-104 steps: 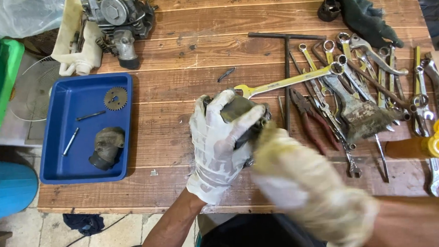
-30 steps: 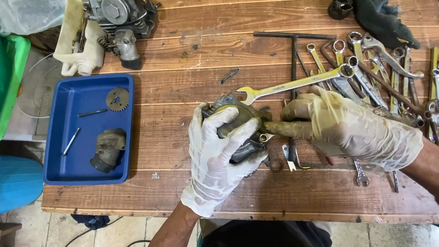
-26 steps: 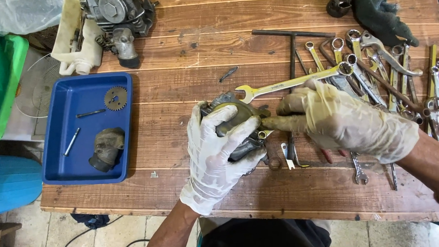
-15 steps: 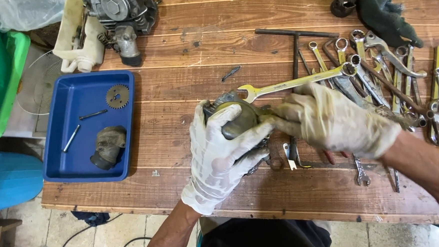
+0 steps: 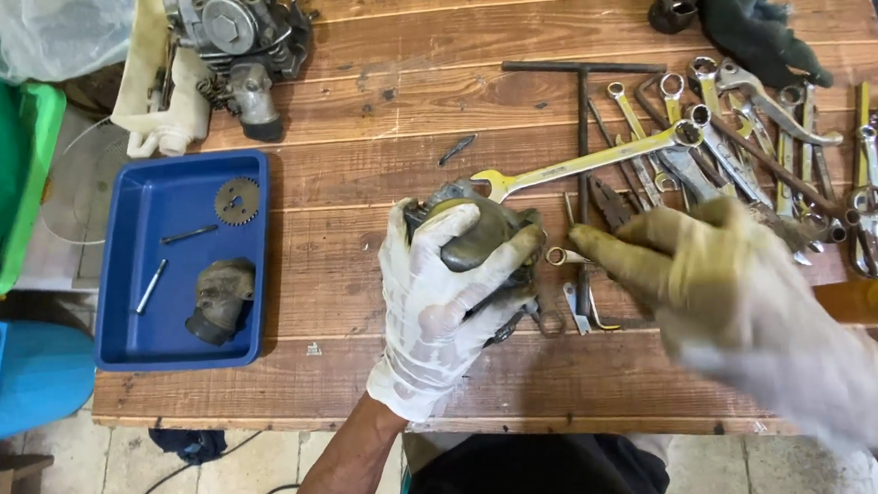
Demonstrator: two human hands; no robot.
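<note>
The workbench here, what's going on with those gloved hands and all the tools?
A person in white gloves works over a wooden table. The left hand grips a grimy metal part above the table. The right hand, blurred, is open beside it, over a spread of wrenches; one long wrench lies just behind the part. At left, a blue tray holds a gear and another dirty part.

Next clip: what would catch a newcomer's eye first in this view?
First, the two gloved hands at the table's front: the left hand grips a grimy metal engine part, while the right hand hovers blurred beside it. Next, the heap of wrenches spread across the right of the wooden table. Then the blue tray at left, holding a gear and a dirty cylindrical part.
</note>
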